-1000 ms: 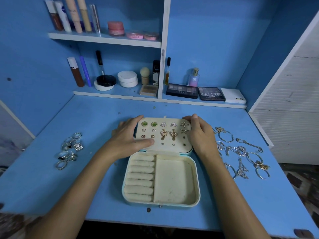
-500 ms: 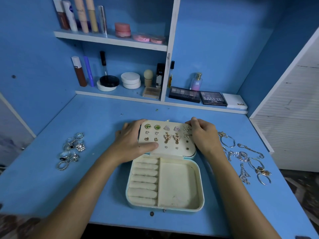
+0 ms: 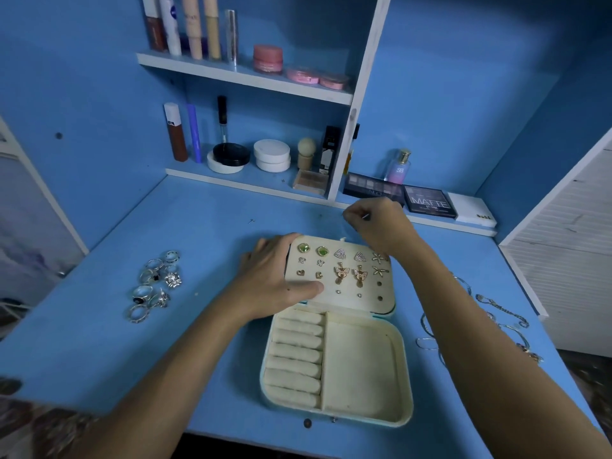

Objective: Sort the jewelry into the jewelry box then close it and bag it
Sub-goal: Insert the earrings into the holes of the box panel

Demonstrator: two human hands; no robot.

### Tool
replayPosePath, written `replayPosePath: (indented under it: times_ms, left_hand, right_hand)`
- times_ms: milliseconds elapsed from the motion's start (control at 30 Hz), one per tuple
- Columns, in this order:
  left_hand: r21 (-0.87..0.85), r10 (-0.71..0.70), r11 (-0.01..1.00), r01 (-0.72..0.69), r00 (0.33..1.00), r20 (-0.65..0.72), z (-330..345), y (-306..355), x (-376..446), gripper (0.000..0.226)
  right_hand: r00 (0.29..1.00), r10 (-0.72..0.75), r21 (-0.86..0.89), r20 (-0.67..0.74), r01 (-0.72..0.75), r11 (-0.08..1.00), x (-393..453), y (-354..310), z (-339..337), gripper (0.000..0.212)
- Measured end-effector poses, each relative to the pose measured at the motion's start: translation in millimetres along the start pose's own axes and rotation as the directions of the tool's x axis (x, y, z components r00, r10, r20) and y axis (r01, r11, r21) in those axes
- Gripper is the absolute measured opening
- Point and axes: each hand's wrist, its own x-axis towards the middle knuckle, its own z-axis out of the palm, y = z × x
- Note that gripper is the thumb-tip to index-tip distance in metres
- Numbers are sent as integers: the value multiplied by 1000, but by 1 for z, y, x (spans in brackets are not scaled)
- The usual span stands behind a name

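The open cream jewelry box (image 3: 337,366) is set near the tabletop's (image 3: 198,246) front edge, its earring-studded lid panel (image 3: 341,273) gripped at the left side by the left hand (image 3: 275,276). The right hand (image 3: 377,223) is raised behind the lid, fingers pinched on something tiny. Silver rings (image 3: 154,284) are clustered toward the left edge; silver chains and bracelets (image 3: 496,323) are partly hidden behind the right forearm
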Motion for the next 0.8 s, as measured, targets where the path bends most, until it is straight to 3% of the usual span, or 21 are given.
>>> replayPosePath:
  times_ms: [367, 567, 800]
  left_hand:
    - [16, 7, 1000, -6, 1000, -8, 1, -1, 2, 88]
    - [27, 11, 1000, -11, 1000, -4, 2, -4, 4, 88]
    - [23, 0, 1000, 0, 1000, -1, 1, -3, 4, 90]
  right_hand:
    - [961, -204, -276, 185, 250, 928, 50, -3, 26, 20]
    - [946, -202, -429, 255, 298, 853, 59, -10, 33, 26]
    - [954, -191, -477, 231, 282, 833, 59, -12, 33, 20]
